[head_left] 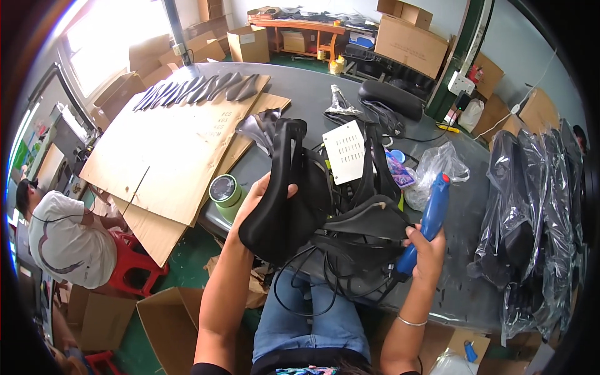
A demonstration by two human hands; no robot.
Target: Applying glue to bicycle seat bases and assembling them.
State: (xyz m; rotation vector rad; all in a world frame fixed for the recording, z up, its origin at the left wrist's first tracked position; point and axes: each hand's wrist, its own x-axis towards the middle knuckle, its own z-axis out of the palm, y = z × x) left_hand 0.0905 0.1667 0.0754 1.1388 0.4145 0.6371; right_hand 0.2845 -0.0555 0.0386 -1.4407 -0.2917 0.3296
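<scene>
While the left hand [257, 195] clasps a black saddle [275, 222], the right hand [429, 251] grips a blue handheld tool [435, 209]; saddle left of tool. Saddle's long axis points away.

room: grey tabletop [464, 234] between blue tool [432, 215] and wrapped bundle [519, 203]; obstacles: clear bag [437, 167] (crumpled); green jar [232, 201]

From the wearer's head, above the near edge of the counter [465, 290], one wide fisheye looks down and forward, close over the left fingers [292, 190] and right fingers [420, 240], reaching beyond the far edge.
</scene>
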